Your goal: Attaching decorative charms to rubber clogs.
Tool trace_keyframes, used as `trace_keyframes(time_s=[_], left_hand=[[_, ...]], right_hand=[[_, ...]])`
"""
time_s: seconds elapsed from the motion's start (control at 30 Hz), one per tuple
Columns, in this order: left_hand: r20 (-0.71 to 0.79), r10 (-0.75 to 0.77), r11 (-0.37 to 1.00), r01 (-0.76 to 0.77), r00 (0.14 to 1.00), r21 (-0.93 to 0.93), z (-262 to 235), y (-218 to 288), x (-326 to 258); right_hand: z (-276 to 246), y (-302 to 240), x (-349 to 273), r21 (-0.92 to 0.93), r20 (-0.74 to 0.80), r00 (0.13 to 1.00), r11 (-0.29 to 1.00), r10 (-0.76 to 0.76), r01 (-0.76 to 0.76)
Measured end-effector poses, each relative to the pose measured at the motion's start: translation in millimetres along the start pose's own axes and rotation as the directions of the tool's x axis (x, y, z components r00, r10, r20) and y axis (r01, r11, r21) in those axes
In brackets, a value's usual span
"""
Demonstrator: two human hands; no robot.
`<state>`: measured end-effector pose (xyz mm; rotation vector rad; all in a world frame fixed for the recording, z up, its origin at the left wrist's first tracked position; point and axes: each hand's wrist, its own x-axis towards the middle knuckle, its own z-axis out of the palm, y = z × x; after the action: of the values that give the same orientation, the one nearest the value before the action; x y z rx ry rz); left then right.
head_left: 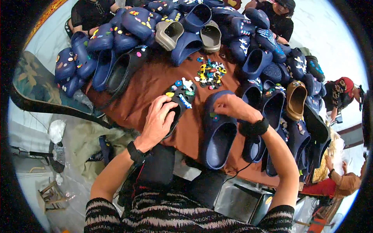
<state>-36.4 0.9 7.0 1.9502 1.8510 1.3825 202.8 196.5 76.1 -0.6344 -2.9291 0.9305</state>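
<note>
My left hand (152, 122) rests on a black clog (179, 101), its fingers curved over the clog's side. Colourful charms, among them a yellow, a white and a blue one, stick out of that clog's upper. Just right of it lies a navy clog (219, 145), its opening toward me. Over its toe part is my right hand (233, 106), fingers curled in and pressed together; what they pinch, if anything, is hidden. A small flower-like charm (215, 116) shows on the navy upper beside the fingers. Beyond both clogs sits a pile of loose charms (210, 73).
Heaped navy clogs (136, 25) line the far side of the brown-covered table (171, 70). Grey clogs (169, 35) and a tan clog (296, 99) lie among them. A chair (39, 85) stands at the left. Other people sit around the far side and right.
</note>
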Motion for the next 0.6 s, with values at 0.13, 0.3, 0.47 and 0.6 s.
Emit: trace_keyframes(time_s=[0.13, 0.3, 0.47, 0.6], left_hand=[[0.003, 0.001, 1.000, -0.001, 1.000, 0.022, 0, -3, -2], [-0.001, -0.003, 0.999, 0.003, 1.000, 0.038, 0, -1, -3], [-0.011, -0.001, 1.000, 0.001, 1.000, 0.031, 0, -1, -2], [-0.002, -0.001, 0.999, 0.001, 1.000, 0.035, 0, 1, -1]], right_hand=[[17, -26, -4, -0.397, 0.074, 0.997, 0.918, 0.015, 0.016], [27, -48, -8, -0.617, -0.056, 0.987, 0.772, 0.152, -0.154], [34, -36, -7, -0.609, -0.096, 0.991, 0.783, 0.091, -0.131], [39, -39, -3, -0.652, -0.092, 0.992, 0.747, 0.092, -0.129]])
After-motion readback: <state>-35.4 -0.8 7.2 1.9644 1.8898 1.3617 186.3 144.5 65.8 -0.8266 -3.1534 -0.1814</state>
